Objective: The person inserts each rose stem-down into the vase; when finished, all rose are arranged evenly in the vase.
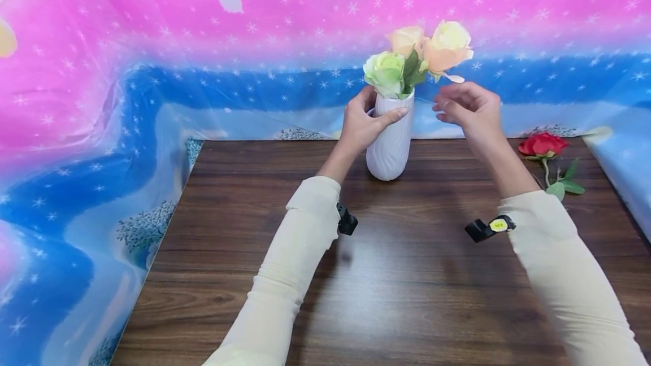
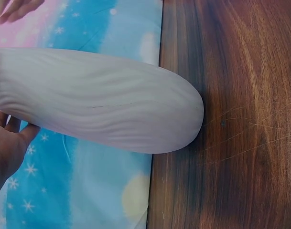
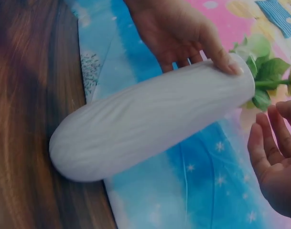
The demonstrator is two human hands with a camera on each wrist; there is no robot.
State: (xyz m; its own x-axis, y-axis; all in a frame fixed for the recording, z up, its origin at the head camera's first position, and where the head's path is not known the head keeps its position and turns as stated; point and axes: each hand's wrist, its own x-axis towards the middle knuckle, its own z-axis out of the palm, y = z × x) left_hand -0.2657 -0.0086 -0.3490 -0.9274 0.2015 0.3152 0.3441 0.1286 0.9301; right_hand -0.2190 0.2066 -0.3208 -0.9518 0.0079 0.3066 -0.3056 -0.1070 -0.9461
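Observation:
A white vase (image 1: 389,146) with a wavy ribbed surface stands near the table's back edge. My left hand (image 1: 363,120) grips it close to the rim, with the thumb across the front; in the right wrist view the left hand's thumb (image 3: 229,65) lies just below the opening. A pale green rose (image 1: 385,74) and two peach roses (image 1: 447,49) rise from the vase among green leaves (image 1: 413,69). My right hand (image 1: 473,109) hovers right of the rim, below the larger peach rose, fingers loosely bent and apart from the vase (image 3: 150,124), holding nothing.
A red rose (image 1: 543,146) with a short leafy stem lies at the right on the dark wooden table (image 1: 407,275). Behind the table hangs a pink and blue patterned cloth (image 1: 285,27). Its folds (image 1: 147,129) continue along the left side.

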